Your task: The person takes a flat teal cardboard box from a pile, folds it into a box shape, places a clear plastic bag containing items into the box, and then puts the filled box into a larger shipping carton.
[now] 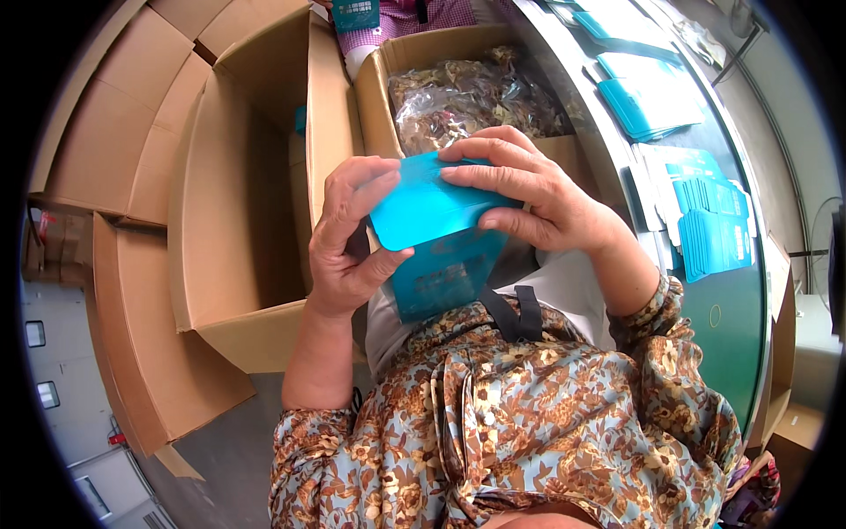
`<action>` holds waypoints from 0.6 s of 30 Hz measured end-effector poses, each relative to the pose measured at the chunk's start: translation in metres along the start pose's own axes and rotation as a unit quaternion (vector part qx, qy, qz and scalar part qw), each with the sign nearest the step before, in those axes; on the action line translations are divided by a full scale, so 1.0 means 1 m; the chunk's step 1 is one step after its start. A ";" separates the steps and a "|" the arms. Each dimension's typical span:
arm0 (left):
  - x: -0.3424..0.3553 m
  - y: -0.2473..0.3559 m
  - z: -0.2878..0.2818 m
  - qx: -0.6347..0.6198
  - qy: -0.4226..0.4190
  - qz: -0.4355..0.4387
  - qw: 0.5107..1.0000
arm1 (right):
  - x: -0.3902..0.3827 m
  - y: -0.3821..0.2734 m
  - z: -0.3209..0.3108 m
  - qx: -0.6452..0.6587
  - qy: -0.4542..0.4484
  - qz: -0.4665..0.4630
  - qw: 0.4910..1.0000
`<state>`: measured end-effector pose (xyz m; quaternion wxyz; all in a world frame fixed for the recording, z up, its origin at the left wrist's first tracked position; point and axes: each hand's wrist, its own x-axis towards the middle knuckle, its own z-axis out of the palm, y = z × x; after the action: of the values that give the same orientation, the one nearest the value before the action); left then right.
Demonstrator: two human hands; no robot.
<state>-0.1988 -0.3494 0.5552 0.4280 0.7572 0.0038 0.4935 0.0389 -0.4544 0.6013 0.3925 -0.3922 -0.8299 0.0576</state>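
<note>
Between my hands, above my lap, is a teal cardboard box (445, 280) with its end flap (423, 220) sticking out toward me. My left hand (352, 234) grips the box's left side, its thumb near the flap's edge and its fingers bent over the far corner. My right hand (520, 189) lies across the top from the right, fingers on the teal panel and thumb at the flap's right edge. Whatever is inside the box is hidden.
A tall open carton (256, 194) stands at my left. Ahead, another carton (379, 101) holds clear plastic bags of brownish dried pieces (476, 101). Along the right runs a green-topped table (727, 317) with flat teal boxes (714, 229) in stacks. Across from me, a person holds a teal box (356, 14).
</note>
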 end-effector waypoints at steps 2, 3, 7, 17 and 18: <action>0.001 0.004 0.001 -0.003 -0.002 -0.002 1.000 | 0.000 0.000 0.002 -0.010 0.006 -0.007 1.000; 0.002 0.005 0.001 -0.008 -0.005 -0.003 1.000 | 0.000 0.001 0.004 -0.006 0.014 -0.004 1.000; -0.003 -0.001 0.004 0.016 0.019 0.004 1.000 | 0.000 0.004 0.005 -0.008 0.011 -0.007 1.000; -0.005 -0.005 0.005 -0.088 0.055 -0.029 0.994 | 0.001 0.002 0.014 0.068 0.087 0.039 0.993; -0.007 -0.007 0.004 -0.103 0.063 -0.017 0.993 | 0.002 0.002 0.015 0.060 0.091 0.035 0.993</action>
<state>-0.1964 -0.3507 0.5451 0.5107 0.6766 -0.0072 0.5305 0.0285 -0.4488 0.5913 0.4872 -0.4001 -0.7716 0.0849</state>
